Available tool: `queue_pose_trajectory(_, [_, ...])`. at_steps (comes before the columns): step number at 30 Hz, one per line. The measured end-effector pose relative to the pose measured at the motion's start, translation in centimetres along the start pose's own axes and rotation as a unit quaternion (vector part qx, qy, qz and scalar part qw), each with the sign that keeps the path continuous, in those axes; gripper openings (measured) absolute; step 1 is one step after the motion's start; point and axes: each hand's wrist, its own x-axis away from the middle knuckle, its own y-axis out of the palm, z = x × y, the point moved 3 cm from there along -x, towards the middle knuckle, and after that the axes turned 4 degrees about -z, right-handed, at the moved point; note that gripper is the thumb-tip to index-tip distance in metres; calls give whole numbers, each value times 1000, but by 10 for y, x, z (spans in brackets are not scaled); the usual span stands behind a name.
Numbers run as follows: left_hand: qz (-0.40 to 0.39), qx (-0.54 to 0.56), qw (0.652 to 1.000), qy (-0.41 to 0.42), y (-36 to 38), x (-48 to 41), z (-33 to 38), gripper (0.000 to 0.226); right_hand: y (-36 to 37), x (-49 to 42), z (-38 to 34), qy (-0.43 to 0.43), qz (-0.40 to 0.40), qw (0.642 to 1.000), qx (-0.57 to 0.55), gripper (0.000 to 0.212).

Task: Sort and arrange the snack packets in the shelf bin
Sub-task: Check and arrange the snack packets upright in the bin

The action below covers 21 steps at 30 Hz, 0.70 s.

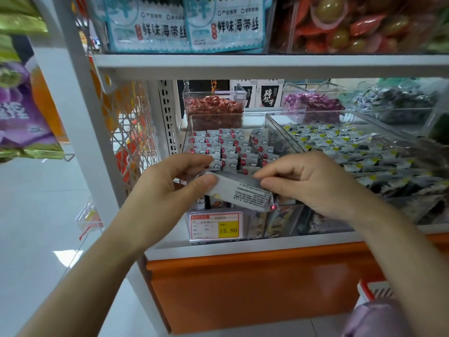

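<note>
A clear shelf bin (192,132) holds several small white snack packets (230,147) with red dots, standing in neat rows. Over the bin's front edge I hold a stack of the same packets (245,190), its grey printed backs facing up. My left hand (175,176) grips the stack's left end with thumb and fingers. At the stack's right end, my right hand (306,181) pinches it between thumb and forefinger. The bin's front rows are hidden behind the stack and my hands.
A yellow price tag (216,226) reading 15.80 hangs on the bin front. A neighbouring bin (364,152) of yellow-marked packets lies to the right. Bins of red (213,107) and purple (313,102) candies stand behind. An upper shelf (267,63) overhangs. A red basket (371,290) sits low right.
</note>
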Motion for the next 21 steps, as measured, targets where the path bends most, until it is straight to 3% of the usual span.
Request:
queue_pose_trajectory(6, [14, -39, 999, 22, 4, -2, 1, 16, -1, -3, 5, 17, 10, 1000, 12, 30])
queue_pose_trajectory(10, [71, -64, 995, 32, 5, -3, -1, 18, 2, -3, 6, 20, 47, 991, -127, 14])
queue_pose_trajectory(12, [119, -60, 991, 25, 2, -3, -4, 18, 4, -1, 6, 19, 41, 980, -196, 29])
queue_pose_trajectory(14, [147, -65, 987, 22, -1, -3, -5, 20, 7, -1, 6, 9, 53, 983, -178, 48])
queue_pose_trajectory(18, [131, -111, 985, 35, 1, -1, -5, 44, 12, -4, 4, -1, 121, 976, -183, 44])
queue_pose_trajectory(21, [81, -261, 960, 60, 0, -2, -8, 55, 6, -6, 11, 13, 182, 955, -234, 25])
